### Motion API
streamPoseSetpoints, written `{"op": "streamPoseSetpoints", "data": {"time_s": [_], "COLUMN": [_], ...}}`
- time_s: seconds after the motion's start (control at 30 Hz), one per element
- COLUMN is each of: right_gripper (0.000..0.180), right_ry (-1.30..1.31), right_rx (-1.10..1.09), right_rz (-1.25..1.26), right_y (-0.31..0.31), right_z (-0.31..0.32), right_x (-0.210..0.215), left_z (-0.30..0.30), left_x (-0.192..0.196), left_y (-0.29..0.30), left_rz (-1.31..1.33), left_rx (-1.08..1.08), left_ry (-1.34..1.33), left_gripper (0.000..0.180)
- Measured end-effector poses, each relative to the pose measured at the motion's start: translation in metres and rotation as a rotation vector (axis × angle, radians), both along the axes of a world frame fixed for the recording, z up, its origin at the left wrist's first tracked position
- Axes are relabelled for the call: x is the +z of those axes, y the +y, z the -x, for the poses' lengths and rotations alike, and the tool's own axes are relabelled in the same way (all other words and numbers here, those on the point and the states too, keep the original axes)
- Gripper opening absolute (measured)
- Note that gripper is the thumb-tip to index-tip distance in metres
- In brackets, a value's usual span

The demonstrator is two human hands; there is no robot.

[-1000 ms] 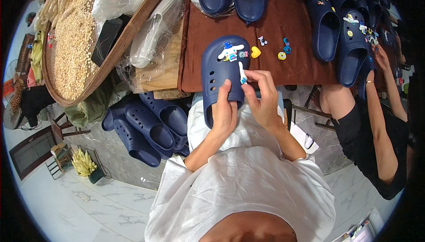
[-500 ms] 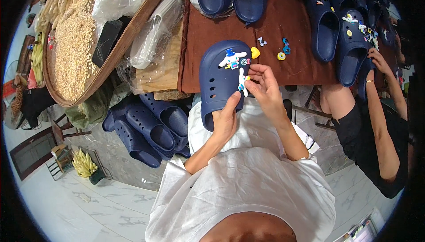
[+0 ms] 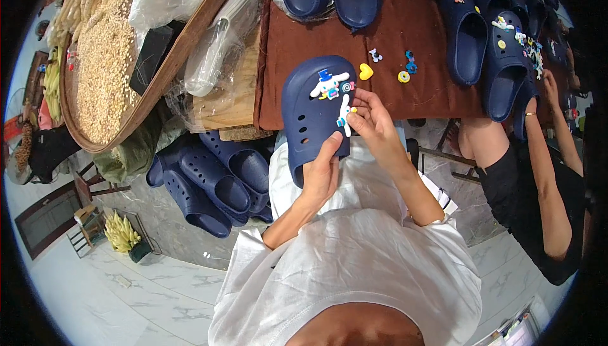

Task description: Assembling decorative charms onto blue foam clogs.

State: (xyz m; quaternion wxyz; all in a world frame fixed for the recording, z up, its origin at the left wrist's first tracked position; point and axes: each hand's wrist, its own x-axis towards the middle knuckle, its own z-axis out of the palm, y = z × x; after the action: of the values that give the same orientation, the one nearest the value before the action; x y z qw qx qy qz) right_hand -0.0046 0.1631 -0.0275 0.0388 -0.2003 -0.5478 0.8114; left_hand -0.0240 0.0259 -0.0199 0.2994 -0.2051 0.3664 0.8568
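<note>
The left hand (image 3: 322, 174) clasps the nearer part of a navy clog (image 3: 311, 117) extending ahead of it, while the right hand (image 3: 378, 127), ahead and rightward, pinches a white charm (image 3: 344, 115) at the clog's right side, a yellow heart charm (image 3: 365, 71) lying beyond that hand on the table (image 3: 301, 29).

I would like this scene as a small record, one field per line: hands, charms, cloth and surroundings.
Left hand: holds navy clog, thumb on its upper
Right hand: holds white long-eared charm at the clog's upper
Charm fastened: cannot tell
Other charms on clog: blue-hatted white charm, round swirl charm
Brown cloth: yellow heart charm, round yellow charm
Left side: tray of corn kernels
Right side: co-worker's hand, decorated clogs
</note>
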Motion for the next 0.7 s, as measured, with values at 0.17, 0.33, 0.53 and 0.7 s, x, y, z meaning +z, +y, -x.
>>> {"op": "streamPoseSetpoints", "data": {"time_s": [0.17,0.33,0.53,0.7], "right_gripper": [0.062,0.069,0.072,0.072], "right_ry": [-0.036,-0.036,-0.043,-0.026], "right_rx": [0.035,0.038,0.037,0.015], "right_rz": [0.020,0.055,0.078,0.057], "right_y": [0.003,0.004,0.003,0.001], "right_z": [0.005,0.009,0.008,0.004], "right_x": [-0.006,-0.001,-0.006,-0.015], "left_z": [0.007,0.025,0.034,0.033], "left_x": [-0.011,-0.006,-0.001,0.006], "left_y": [-0.006,-0.016,-0.019,-0.021], "left_rz": [-0.020,-0.200,-0.278,-0.362], "left_rx": [-0.033,-0.055,-0.044,0.029], "left_ry": [-0.062,-0.141,-0.216,-0.292], "left_gripper": [0.035,0.046,0.052,0.052]}}
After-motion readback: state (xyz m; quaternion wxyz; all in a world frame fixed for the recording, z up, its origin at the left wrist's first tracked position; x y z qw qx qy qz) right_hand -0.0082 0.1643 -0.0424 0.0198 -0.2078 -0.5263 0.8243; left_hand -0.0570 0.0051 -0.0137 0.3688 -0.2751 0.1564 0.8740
